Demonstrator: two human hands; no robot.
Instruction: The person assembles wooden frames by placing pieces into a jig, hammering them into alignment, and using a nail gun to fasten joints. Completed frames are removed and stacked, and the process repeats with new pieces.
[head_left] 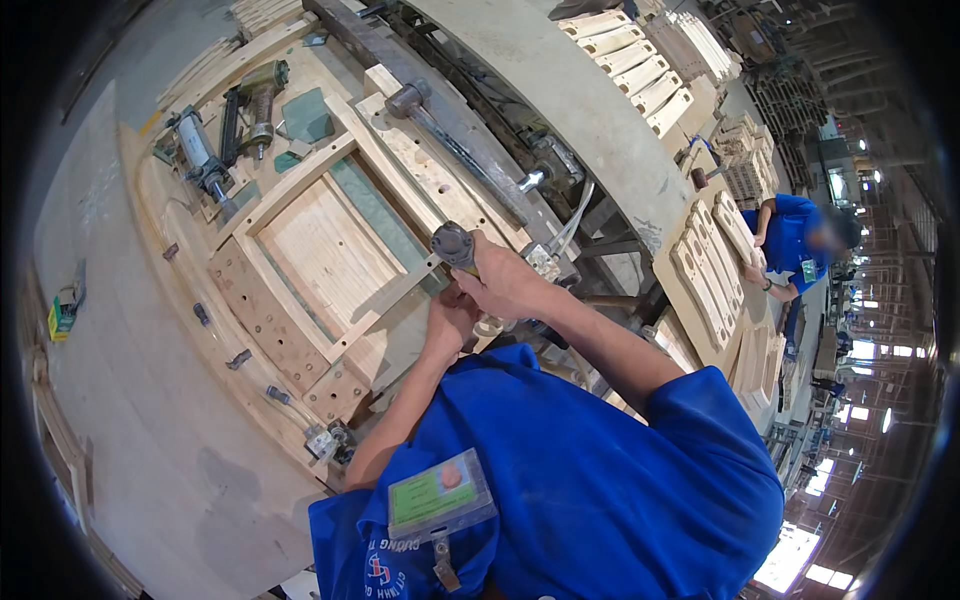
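My right hand (508,280) is wrapped round a grey power screwdriver (453,244), held over the near right corner of a pale wooden frame (385,307). Just below it, my left hand (450,322) has its fingers drawn together close to the tool and the frame's end. Whatever those fingers pinch is hidden by the hands. Inside the frame a flat wooden panel (325,255) lies on the jig, with green padding (380,215) showing along its far right side. A wooden block with several holes (265,305) borders the frame on the left.
A clamp cylinder (198,150) and another power tool (262,105) lie at the jig's far left. A long metal bar clamp (465,150) runs along the right side. Beyond, a person in blue (795,235) handles wooden pieces at a table holding several slotted boards (705,280).
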